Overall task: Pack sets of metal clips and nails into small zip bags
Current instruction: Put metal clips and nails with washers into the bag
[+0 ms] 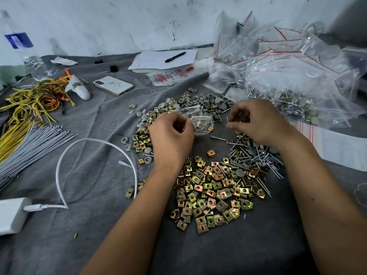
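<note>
Both hands are up over the middle of the grey cloth-covered table (99,225). The left hand (171,135) has its fingers curled in, pinching the edge of a small clear plastic zip bag (200,121) that already has a few clips and bits inside. The right hand (256,121) is just beside the bag's other side, fingers curled too, and a thin metal piece sticks up between its fingertips (231,127); can't tell if it's touching the bag.

Right under the wrists sits the big pile of square brass-coloured metal clips (208,193), and the silver nails with grey round caps (256,155) are heaped under the right hand. More grey caps and clips (198,102) spread behind the bag.

Room-wise, the near edge of the table in front of the clip pile is bare cloth. The left is crowded: a white charger brick (12,215) with its looped white cable (95,143), grey zip ties (29,147) and yellow wire ties (29,100). The right edge is hemmed in by a heap of clear red-striped zip bags (288,62). A white phone (113,85) and a sheet of paper with a black pen (175,56) lie near the back wall.
</note>
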A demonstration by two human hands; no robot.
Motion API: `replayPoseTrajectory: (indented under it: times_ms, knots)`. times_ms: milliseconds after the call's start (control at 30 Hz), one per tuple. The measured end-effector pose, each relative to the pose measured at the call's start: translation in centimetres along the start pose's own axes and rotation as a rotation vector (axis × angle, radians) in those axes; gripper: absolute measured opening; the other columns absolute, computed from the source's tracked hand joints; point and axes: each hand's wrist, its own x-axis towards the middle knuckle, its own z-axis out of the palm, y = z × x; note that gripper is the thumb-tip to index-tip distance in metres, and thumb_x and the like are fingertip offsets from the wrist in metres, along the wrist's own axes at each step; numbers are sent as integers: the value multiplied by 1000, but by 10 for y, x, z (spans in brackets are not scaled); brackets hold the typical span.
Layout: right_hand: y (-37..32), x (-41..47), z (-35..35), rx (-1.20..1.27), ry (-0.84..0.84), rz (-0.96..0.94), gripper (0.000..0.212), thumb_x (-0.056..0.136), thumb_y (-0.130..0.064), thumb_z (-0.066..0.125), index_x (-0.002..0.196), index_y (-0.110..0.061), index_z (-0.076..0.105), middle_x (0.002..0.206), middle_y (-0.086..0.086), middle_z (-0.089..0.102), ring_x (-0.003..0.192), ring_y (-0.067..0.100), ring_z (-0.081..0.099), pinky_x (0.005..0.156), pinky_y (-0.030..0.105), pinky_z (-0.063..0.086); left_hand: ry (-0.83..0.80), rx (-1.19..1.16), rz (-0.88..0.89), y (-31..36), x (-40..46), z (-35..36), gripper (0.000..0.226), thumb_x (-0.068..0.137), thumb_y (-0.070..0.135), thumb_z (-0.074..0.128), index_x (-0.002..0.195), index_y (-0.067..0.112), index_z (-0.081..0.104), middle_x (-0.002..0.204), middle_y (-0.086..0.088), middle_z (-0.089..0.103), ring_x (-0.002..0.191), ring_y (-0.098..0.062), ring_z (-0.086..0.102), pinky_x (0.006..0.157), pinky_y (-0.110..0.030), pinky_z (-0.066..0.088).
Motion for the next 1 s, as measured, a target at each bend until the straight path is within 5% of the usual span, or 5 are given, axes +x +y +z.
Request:
replayPoseTrajectory:
  times_ms: [100,267,700,833,1000]
  knots:
    - [-18,0,7,194,185,-167,12,82,-19,86,89,-21,76,80,-12,72,72,5,67,65,15,53,-6,10,12,1,0,1,15,89,15,72,74,14,71,74,1,67,69,-15,63,67,-40,55]
    - [-33,-1,27,144,171,-246,14,80,-16,86,91,-21,78,81,-15,71,73,4,66,65,12,47,-15,15,25,1,-1,2,14,89,16,72,75,13,72,73,0,66,69,-17,63,66,-43,54]
    - [5,4,-1,-65,457,62,3,90,-19,77,93,-17,76,76,-10,68,65,-7,59,62,2,39,-12,35,29,0,-1,1,16,89,16,73,73,17,71,71,5,66,66,-9,61,60,-24,47]
    - [18,2,-6,-186,385,231,19,92,-35,74,92,-17,79,84,2,76,75,16,68,75,26,51,-18,29,27,1,-1,1,20,89,17,72,70,22,69,69,10,65,63,-4,60,57,-17,45]
    - [12,0,1,-273,83,258,30,82,-50,81,88,-22,73,84,-5,66,78,14,61,77,31,50,-15,18,28,0,-1,1,17,89,16,72,72,18,71,69,7,65,63,-6,61,57,-23,49]
